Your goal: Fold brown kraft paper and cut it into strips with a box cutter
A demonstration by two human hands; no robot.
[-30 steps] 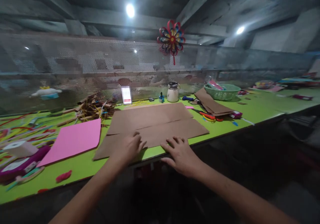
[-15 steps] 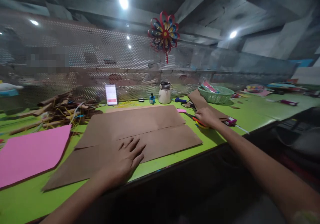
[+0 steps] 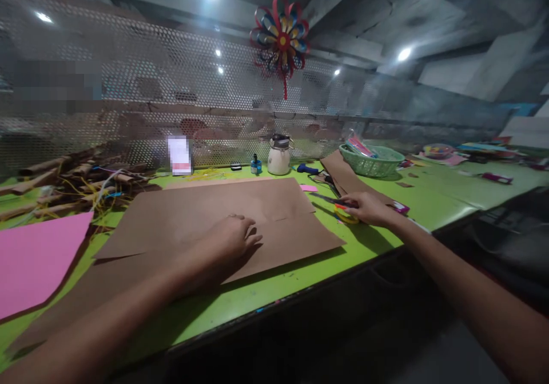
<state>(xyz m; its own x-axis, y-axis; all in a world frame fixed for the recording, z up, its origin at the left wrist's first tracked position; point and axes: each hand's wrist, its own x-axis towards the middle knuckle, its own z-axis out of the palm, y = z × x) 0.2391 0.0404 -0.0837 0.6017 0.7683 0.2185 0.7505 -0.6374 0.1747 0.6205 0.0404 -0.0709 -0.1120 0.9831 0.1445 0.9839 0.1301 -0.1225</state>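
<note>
My right hand (image 3: 369, 208) grips a pair of scissors (image 3: 326, 200) with dark blades pointing left and an orange part at the handle. A yellow loop (image 3: 346, 217) shows just under that hand; whether it belongs to the scissors I cannot tell. Large brown paper sheets (image 3: 206, 201) lie across the table in front of me, one overlapping another along a long edge. Over their middle is my left hand (image 3: 234, 236), its fingers loosely bent and apart, with nothing in it. Whether its fingertips touch the paper is unclear.
Pink paper (image 3: 38, 264) and a pile of brown paper rolls (image 3: 64, 183) lie left. Along the back stand a small blue bottle (image 3: 256, 166), a cream flask (image 3: 279, 158) and a green basket (image 3: 373, 163). A brown strip (image 3: 345, 175) lies beyond my right hand.
My left hand has moved right and farther over the paper, its fingers now more bent. My right hand has shifted slightly right with the scissors, whose blades show more clearly.
</note>
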